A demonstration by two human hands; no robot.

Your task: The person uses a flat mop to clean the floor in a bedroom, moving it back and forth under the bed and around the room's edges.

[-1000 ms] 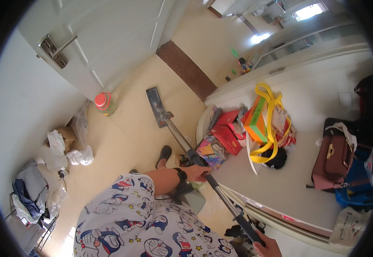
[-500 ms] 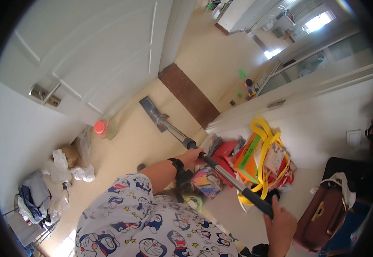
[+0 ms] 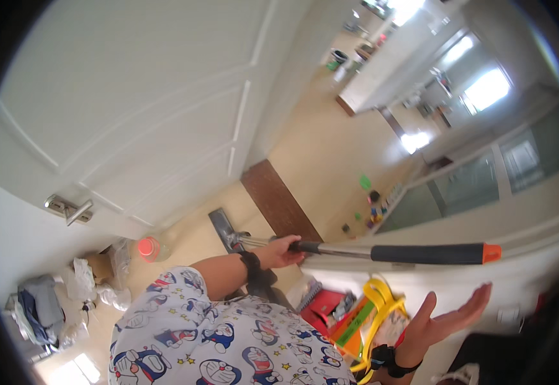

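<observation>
A flat mop with a metal pole and dark grey grips slants across in front of me. Its grey rectangular head rests on the floor beside a brown threshold. My left hand is closed around the lower dark grip. To the right, the pole's upper grip ends in an orange cap. My right hand is below that end, apart from the pole, with its fingers stretched out and nothing in them.
A white door with a metal handle stands open at left. Near it are a jar with a pink lid and plastic bags. At right, below the pole, lie a red box and a yellow-strapped bag. The brown threshold leads into another room.
My right hand has let go of the upper grip and opened. The pole's upper end has swung up and away from me. My left hand keeps its hold, and the view has tilted up.
</observation>
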